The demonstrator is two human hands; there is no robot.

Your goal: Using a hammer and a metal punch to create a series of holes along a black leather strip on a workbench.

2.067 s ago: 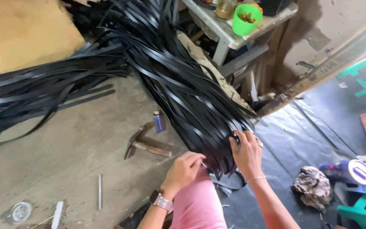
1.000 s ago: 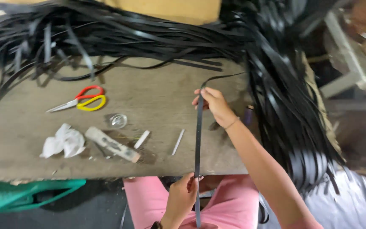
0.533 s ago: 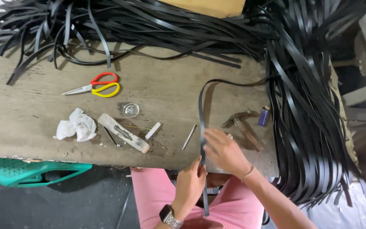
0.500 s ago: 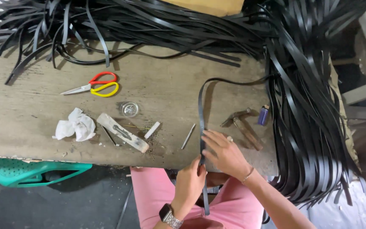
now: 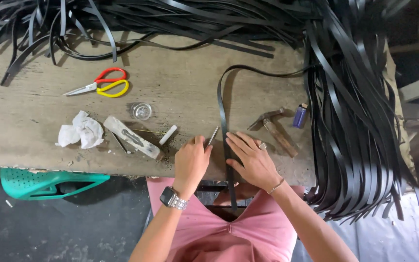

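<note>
Strip: one black strip (image 5: 221, 114) is laid lengthwise down the wooden bench (image 5: 180, 87), its far end curved right into the black strip pile (image 5: 360, 126), its near end hung over the bench edge.
Right hand (image 5: 253, 160): pressed flat on the strip near the bench edge, fingers (image 5: 236, 143) spread apart and extended, nothing gripped.
Left hand (image 5: 190, 162): fingers curled together around a thin pale stick (image 5: 213, 136) just left of the strip; the grip itself is hidden under the knuckles.
Nearby: hammer (image 5: 273, 128) and purple lighter (image 5: 300, 115) to the right; white chalk piece (image 5: 168, 135), scissors (image 5: 100, 86) and crumpled tissue (image 5: 81, 130) to the left.
Cut off: pile ends run past the frame.
</note>
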